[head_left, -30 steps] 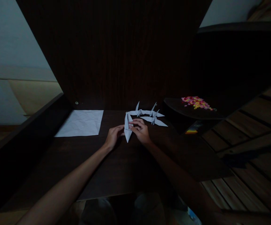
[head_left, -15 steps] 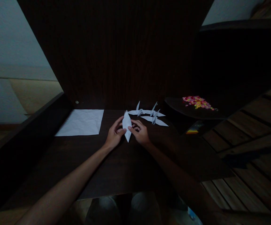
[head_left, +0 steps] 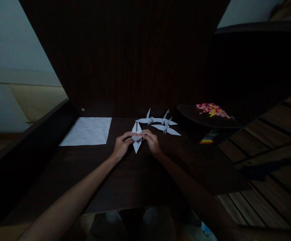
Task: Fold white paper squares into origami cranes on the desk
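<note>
Between my hands is a partly folded origami paper (head_left: 136,147), white and diamond-shaped, with a slit at its far end. My left hand (head_left: 122,144) grips its left side, fingers across the middle. From the other side my right hand (head_left: 151,140) pinches it, with fingertips meeting those of the left. Just beyond my right hand, three white paper cranes sit together: a left crane (head_left: 150,120), a back right crane (head_left: 164,120) and a front crane (head_left: 166,128). A creased white sheet (head_left: 89,131) lies flat to the left.
A dark wooden desk (head_left: 105,187) has a raised side panel (head_left: 27,144) at left and a tall back panel (head_left: 125,57). On a shelf (head_left: 188,115) at right lies a pile of small pink, red and yellow pieces (head_left: 213,110). Wooden slats (head_left: 273,134) stand farther right.
My fingers have moved from the sides and near part of the folded paper to across its middle. The paper's upper flap is now bent down toward me.
</note>
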A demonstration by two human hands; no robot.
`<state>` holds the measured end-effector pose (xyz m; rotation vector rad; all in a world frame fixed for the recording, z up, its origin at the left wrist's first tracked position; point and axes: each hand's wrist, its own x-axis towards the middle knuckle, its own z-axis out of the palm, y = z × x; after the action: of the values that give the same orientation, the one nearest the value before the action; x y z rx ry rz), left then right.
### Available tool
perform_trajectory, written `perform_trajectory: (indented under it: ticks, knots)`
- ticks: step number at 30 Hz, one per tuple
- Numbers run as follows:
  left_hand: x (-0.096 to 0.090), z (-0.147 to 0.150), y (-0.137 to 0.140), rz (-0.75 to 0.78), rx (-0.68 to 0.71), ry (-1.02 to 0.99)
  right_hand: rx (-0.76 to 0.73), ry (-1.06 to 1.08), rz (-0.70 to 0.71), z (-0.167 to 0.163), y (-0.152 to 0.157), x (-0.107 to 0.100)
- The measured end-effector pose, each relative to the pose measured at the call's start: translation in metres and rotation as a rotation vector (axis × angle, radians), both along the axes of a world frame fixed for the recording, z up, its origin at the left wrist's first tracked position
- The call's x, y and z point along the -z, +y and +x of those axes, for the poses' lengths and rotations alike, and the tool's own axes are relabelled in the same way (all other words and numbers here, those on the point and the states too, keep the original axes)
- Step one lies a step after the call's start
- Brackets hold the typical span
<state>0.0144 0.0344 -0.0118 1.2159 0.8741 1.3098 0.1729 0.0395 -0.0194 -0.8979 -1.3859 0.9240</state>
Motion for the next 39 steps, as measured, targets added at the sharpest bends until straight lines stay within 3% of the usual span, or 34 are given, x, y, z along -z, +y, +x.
perform_trajectory:
  ticks: [5,9,12,25,35,39]
  knots:
    - [0.004,0.000,0.002,-0.121,0.084,-0.218,0.034,0.008,-0.021,-0.005,-0.001,0.001]
    - [0.004,0.000,0.003,-0.113,-0.013,-0.089,-0.008,0.082,-0.100,-0.006,0.000,0.005]
    - [0.002,0.001,0.002,-0.055,-0.049,0.003,0.001,0.100,-0.074,-0.005,0.001,0.005]
    - [-0.002,0.000,0.002,-0.117,0.062,-0.048,0.017,0.072,0.021,-0.003,-0.001,0.003]
    - [-0.003,0.001,0.002,-0.117,0.031,-0.022,-0.036,0.043,-0.158,0.001,0.001,-0.003]
    - [-0.006,0.000,0.001,-0.110,0.022,-0.026,-0.037,0.020,-0.159,0.000,-0.001,-0.005]
